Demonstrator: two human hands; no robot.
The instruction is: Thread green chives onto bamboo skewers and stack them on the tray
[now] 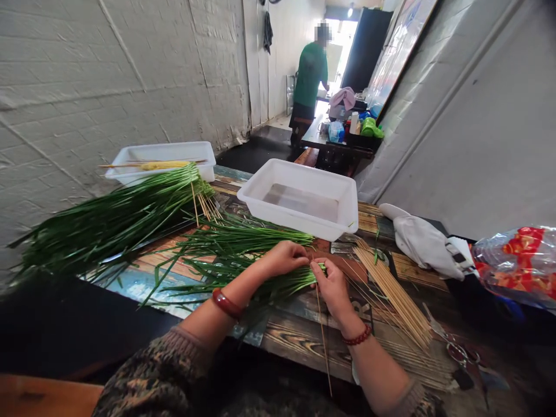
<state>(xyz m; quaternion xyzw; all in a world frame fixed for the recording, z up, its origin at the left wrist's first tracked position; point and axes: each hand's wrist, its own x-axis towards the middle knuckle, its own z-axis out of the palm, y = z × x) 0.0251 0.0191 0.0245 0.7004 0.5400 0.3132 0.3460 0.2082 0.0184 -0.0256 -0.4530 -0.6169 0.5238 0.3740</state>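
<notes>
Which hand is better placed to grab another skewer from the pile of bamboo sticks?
Right, probably. The right hand sits beside the bamboo sticks, though it already grips a skewer. The left hand holds the chives, farther away.

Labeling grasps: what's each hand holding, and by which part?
Left hand grips the bunch of green chives near its cut end. Right hand pinches a bamboo skewer at its upper end, against the chive ends.
</notes>
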